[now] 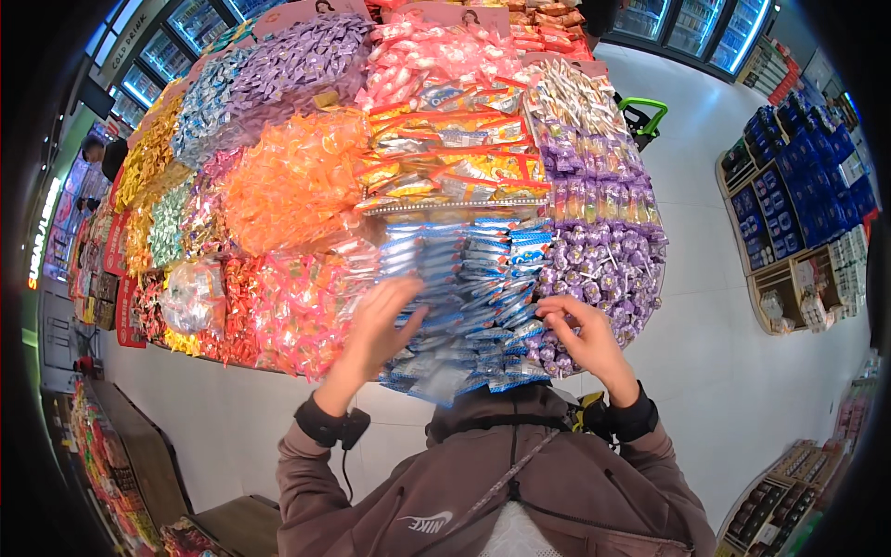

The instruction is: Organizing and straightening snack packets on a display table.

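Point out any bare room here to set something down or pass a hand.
Pale floor shows at right, between the purple lollipops and the blue goods, and below the nearer pink candies, beside the left sleeve. Crowded: blue packets, pink candies and lollipops lie packed together; between the left hand and right hand, a hand might pass above the packets.

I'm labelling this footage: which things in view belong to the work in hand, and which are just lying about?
Work in hand:
- blue-and-white packets, between the left hand and right hand

Just about:
- purple-wrapped lollipops
- orange-wrapped sweets
- drinks fridges
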Motion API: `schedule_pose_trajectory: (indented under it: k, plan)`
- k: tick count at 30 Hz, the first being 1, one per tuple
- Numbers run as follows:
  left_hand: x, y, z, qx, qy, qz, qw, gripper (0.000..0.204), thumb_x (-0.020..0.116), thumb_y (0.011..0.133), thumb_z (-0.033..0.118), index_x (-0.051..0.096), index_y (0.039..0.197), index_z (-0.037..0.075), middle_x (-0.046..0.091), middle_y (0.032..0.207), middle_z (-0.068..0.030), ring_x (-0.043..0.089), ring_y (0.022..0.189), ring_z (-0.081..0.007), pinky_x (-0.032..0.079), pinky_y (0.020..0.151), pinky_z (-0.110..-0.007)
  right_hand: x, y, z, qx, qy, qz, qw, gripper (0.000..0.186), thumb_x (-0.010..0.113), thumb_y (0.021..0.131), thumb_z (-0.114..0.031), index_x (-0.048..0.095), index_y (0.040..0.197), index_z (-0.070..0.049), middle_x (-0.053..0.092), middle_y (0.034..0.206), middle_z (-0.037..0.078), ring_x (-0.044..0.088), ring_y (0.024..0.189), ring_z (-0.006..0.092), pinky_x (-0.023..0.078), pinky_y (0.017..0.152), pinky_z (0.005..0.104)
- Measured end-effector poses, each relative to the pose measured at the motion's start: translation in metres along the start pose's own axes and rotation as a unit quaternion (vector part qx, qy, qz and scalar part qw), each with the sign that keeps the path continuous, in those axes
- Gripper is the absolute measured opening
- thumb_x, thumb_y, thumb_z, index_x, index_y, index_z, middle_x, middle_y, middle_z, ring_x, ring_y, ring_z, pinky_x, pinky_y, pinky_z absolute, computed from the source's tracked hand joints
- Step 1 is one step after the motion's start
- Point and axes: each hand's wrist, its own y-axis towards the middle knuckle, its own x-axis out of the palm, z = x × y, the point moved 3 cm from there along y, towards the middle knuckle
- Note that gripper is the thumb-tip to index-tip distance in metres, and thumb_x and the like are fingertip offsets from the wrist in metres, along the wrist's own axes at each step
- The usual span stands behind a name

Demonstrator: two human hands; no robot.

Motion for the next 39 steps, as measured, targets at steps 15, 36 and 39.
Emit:
schedule_pose_trajectory:
  k: [15, 36, 39]
  plan:
    - [-0.016, 0.143, -0.009, 0.031, 0.001, 0.052, 0.998, 0.019, 0.059, 0.078, 0.010, 0.059, 0.095, 0.002, 0.061, 0.092, -0.0123, 0.058, 0.090, -0.0249, 0.044, 0.078, -0.031, -0.062, 0.092, -0.055, -0.208, -0.109, 0.014, 0.972, 0.013, 0.053, 0.081, -0.004, 0.058, 0.093, -0.002, 0.061, 0.083, 0.009, 0.059, 0.072, 0.0182, 0.046, 0.061, 0.0264]
    - [0.053, 0.309, -0.029, 0.093, 0.152, -0.086, 0.980, 0.017, 0.061, 0.071, 0.018, 0.064, 0.084, 0.008, 0.063, 0.079, -0.0101, 0.060, 0.076, -0.0274, 0.046, 0.067, -0.038, -0.094, 0.248, -0.026, -0.154, -0.293, -0.003, 0.944, 0.012, 0.053, 0.079, -0.008, 0.060, 0.084, 0.000, 0.062, 0.071, 0.009, 0.059, 0.069, 0.0158, 0.046, 0.063, 0.0285]
    - [0.071, 0.322, -0.036, 0.087, 0.210, -0.095, 0.969, 0.016, 0.061, 0.070, 0.019, 0.065, 0.080, 0.008, 0.063, 0.076, -0.0113, 0.060, 0.074, -0.0282, 0.046, 0.067, -0.038, -0.093, 0.275, -0.014, -0.139, -0.227, 0.006, 0.964, 0.017, 0.057, 0.074, -0.015, 0.061, 0.079, 0.001, 0.062, 0.074, 0.016, 0.061, 0.070, 0.0277, 0.047, 0.064, 0.0339]
